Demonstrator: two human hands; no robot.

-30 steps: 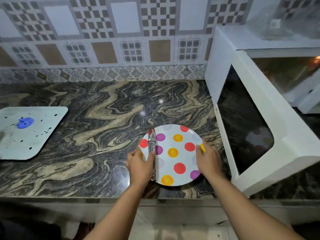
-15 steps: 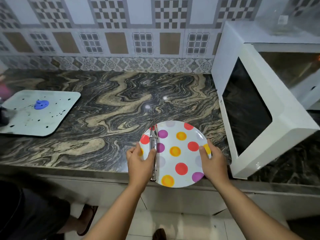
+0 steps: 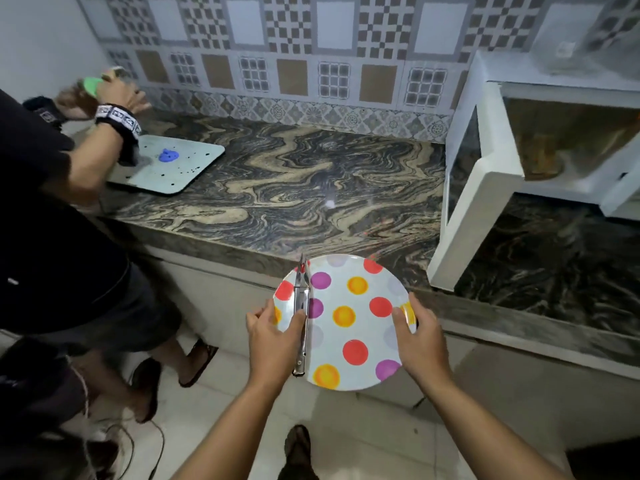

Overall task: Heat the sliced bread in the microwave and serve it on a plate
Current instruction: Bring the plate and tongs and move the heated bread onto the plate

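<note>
A white plate [image 3: 360, 327] with red, orange and purple dots is held in the air in front of the counter edge. My left hand [image 3: 273, 336] grips its left rim and pins metal tongs [image 3: 302, 313] against the plate with the thumb. My right hand [image 3: 417, 336] grips the right rim. The plate has no bread on it. The white microwave [image 3: 491, 140] stands at the right with its door [image 3: 460, 202] swung open; something brownish sits inside, too blurred to name.
A marbled dark counter [image 3: 311, 188] runs ahead. A pale cutting board [image 3: 173, 168] with a blue blob lies at its left. Another person [image 3: 52, 202] in dark clothes stands at the left, hands raised over the board. Cables lie on the tiled floor below.
The plate with the tongs has come off the counter and toward me, past the counter edge. My view has pulled back and turned left, bringing the other person into view.
</note>
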